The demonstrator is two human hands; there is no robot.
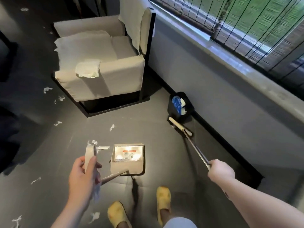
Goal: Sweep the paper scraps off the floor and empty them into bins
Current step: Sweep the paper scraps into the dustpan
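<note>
Showing a white sticker with an orange band across its top, the beige plastic dustpan [127, 159] sits flat on the dark grey floor [148, 132] near the person's feet; the sticker's print is too small to read. A row of comb teeth runs across the pan just below the sticker.

The left hand [82, 176] holds up a beige flat handle piece [89, 155], thumb on its near side and fingers curled around its far edge, with the thin metal pole [113, 176] of the dustpan running from under that hand to the pan's near rim (whether the pole joins the beige piece is hidden by the palm). The right hand [220, 171] is clenched around the silver metal broom pole [196, 149], which slants away to the cream broom head [180, 126] lying on the floor, just in front of a small black bin [180, 106] holding blue and white rubbish by the grey wall [213, 76].

White torn paper scraps [102, 147] lie just left of the dustpan, touching nothing of it, and more are scattered further left and far across the floor. A beige cushioned armchair [105, 63] with a black frame stands beyond, a crumpled white paper [88, 69] on its near arm. Yellow slippers [162, 199] show at the bottom.
</note>
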